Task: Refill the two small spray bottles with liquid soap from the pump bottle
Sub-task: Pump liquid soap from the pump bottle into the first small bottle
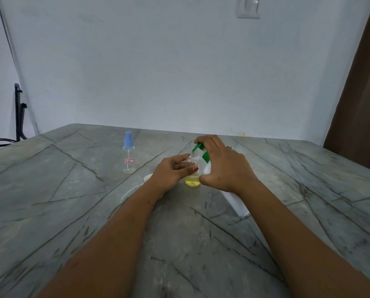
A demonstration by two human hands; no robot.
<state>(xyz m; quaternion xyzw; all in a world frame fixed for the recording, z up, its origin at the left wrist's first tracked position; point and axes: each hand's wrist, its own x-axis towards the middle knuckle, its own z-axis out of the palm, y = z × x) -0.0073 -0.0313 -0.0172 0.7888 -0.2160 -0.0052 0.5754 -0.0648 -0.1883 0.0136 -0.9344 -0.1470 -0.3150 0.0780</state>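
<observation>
Left hand [169, 173] grips spray bottle [193, 180] under right hand [225, 166]'s pump bottle [207, 168].

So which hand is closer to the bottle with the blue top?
Left. The left hand holds the open bottle just right of the blue-topped bottle; the right hand is farther right, gripping the pump bottle.

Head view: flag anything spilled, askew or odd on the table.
No spill shows. The white pump bottle leans in the right hand, nozzle over the open small bottle held by the left hand. Looks deliberate.
</observation>
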